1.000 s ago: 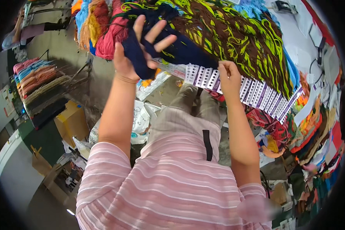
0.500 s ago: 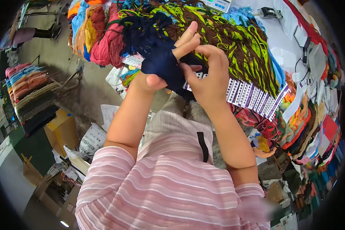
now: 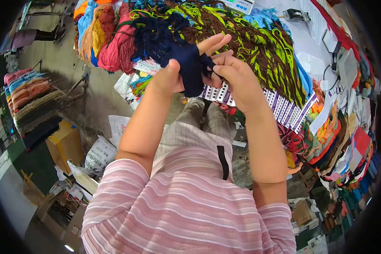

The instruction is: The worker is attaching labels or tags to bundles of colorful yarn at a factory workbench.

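The heap of brown and lime-green yarn point(image 3: 262, 55) covered the worktop in front of you, the largest thing near your hands. Well off to your left stood a rack draped with skeins point(image 3: 27, 89), and along the heap's near edge ran a row of white-and-purple punched cards point(image 3: 285, 112). The navy yarn point(image 3: 190, 70) was between your two hands, held above the near edge of the worktop, its loose strands trailing back beside the pink bundle point(image 3: 116, 48). Your left hand point(image 3: 167, 80) had the navy yarn lying across it, thumb standing apart on the near side and fingers stretched out past the far side, some of them partly hidden. Your right hand point(image 3: 239, 82) came in from the other side, its bent forefinger and thumb pinching a small strand of that yarn.
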### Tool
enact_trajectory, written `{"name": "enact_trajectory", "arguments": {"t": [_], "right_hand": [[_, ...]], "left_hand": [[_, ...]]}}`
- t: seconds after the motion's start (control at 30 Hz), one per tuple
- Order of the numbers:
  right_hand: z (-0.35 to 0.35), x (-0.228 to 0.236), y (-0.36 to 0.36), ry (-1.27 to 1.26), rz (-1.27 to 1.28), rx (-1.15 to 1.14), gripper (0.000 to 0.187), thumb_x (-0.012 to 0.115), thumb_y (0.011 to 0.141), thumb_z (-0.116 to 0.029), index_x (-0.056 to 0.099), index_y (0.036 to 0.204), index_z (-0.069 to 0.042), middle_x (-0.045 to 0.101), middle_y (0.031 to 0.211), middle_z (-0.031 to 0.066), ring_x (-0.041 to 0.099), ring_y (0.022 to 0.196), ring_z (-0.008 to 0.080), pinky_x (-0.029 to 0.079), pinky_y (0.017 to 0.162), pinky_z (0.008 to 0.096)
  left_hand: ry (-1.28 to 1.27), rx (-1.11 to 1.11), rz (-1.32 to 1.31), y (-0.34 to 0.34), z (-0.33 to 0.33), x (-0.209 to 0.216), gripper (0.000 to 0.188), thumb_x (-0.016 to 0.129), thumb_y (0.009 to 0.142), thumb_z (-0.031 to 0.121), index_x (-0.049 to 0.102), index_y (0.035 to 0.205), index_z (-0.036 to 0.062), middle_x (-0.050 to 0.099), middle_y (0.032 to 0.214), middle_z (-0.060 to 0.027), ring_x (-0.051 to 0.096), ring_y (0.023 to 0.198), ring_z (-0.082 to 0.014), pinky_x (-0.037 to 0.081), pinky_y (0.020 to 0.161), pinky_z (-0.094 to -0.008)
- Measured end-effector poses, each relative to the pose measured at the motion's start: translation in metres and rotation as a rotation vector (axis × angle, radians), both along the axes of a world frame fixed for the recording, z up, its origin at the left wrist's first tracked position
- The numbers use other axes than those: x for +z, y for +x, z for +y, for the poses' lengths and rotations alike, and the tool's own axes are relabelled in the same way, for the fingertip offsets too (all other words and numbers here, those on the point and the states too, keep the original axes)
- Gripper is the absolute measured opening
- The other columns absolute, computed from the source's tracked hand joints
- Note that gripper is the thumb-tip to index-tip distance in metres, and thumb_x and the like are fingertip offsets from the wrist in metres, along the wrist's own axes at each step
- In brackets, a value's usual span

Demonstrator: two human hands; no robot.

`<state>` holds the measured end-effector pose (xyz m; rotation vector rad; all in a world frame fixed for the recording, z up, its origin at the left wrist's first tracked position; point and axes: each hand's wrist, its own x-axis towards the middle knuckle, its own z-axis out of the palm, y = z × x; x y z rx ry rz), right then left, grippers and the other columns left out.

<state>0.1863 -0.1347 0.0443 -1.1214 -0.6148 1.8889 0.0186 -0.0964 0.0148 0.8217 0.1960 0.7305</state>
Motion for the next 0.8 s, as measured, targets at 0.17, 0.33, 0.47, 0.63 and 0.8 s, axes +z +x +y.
{"name": "enact_trajectory", "arguments": {"t": [0.17, 0.33, 0.47, 0.63, 0.8], "right_hand": [[0.011, 0.004, 0.019, 0.277, -0.668, 0.276, 0.018, 0.063, 0.082, -0.015, 0.063, 0.088, 0.002, 0.061, 0.069, 0.0031, 0.054, 0.064, 0.0099, 0.041, 0.057, 0.0263], [0.015, 0.002, 0.023, 0.205, -0.654, 0.143, 0.024, 0.059, 0.087, -0.021, 0.064, 0.078, 0.000, 0.058, 0.058, 0.0024, 0.049, 0.051, 0.0120, 0.039, 0.051, 0.0282], [0.006, -0.016, 0.043, -0.030, -0.068, -0.247, 0.018, 0.055, 0.090, -0.018, 0.061, 0.085, -0.002, 0.053, 0.060, -0.0012, 0.050, 0.060, 0.0094, 0.043, 0.064, 0.0255], [-0.071, -0.052, 0.231, -0.128, 0.396, -0.627, 0.015, 0.042, 0.096, -0.012, 0.050, 0.083, -0.008, 0.032, 0.054, -0.0069, 0.029, 0.045, 0.0059, 0.029, 0.047, 0.0220], [-0.281, 0.025, 0.488, -0.114, 0.192, -1.186, 0.028, 0.042, 0.094, -0.013, 0.035, 0.067, -0.013, 0.025, 0.053, -0.0045, 0.023, 0.041, 0.0078, 0.023, 0.043, 0.0242]], "left_hand": [[-0.055, -0.024, 0.011, 0.001, 0.008, 0.002, 0.108, 0.052, 0.073, 0.074, 0.015, 0.145, 0.0025, 0.013, 0.148, -0.0267, 0.048, 0.120, -0.0299, 0.055, 0.079, -0.0344], [-0.283, -0.021, -0.079, 0.007, 0.002, -0.011, 0.087, 0.052, 0.085, 0.054, 0.020, 0.142, -0.0026, 0.041, 0.134, -0.0192, 0.053, 0.110, -0.0242, 0.056, 0.078, -0.0357], [-0.624, -0.099, -0.440, 0.009, -0.011, -0.038, 0.078, 0.054, 0.086, 0.051, 0.024, 0.143, 0.0063, 0.046, 0.093, -0.0092, 0.052, 0.082, -0.0212, 0.055, 0.065, -0.0308], [-0.547, 0.097, -0.511, -0.114, 0.001, -0.060, 0.045, 0.052, 0.091, 0.020, 0.040, 0.133, 0.0102, 0.037, 0.070, 0.0017, 0.038, 0.052, -0.0067, 0.036, 0.046, -0.0221], [-0.318, 1.253, 0.023, -0.296, 0.015, -0.035, 0.026, 0.038, 0.094, 0.007, 0.051, 0.114, -0.0044, 0.042, 0.065, -0.0007, 0.041, 0.049, -0.0071, 0.039, 0.055, -0.0164]]}}
